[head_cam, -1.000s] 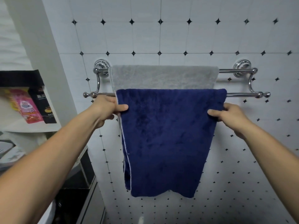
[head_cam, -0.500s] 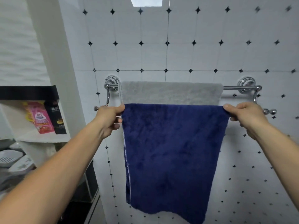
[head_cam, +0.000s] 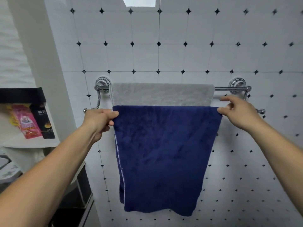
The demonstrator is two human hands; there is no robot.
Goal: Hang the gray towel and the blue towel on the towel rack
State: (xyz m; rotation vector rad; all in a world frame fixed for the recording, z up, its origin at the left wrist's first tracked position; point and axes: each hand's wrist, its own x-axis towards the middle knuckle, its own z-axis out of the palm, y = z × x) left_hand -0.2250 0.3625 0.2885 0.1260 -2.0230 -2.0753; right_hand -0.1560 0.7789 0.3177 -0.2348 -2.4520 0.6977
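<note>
A chrome double-bar towel rack point(head_cam: 229, 88) is fixed to the tiled wall. The gray towel point(head_cam: 162, 94) hangs over its back bar. The blue towel point(head_cam: 162, 154) hangs folded over the front bar and covers most of the gray one. My left hand point(head_cam: 98, 120) pinches the blue towel's top left edge at the bar. My right hand point(head_cam: 237, 112) touches the top right corner with thumb and fingers spread and loosening.
On the left a white shelf point(head_cam: 32, 143) holds a pink packet point(head_cam: 27, 123) and a black packet point(head_cam: 44, 122). Below it are white objects and a dark cabinet point(head_cam: 73, 203). The white tiled wall with black diamonds stretches to the right.
The view tilted upward, so the rack sits lower in frame. My right hand's fingers have opened from a grip on the blue towel's right corner. My left hand keeps its pinch.
</note>
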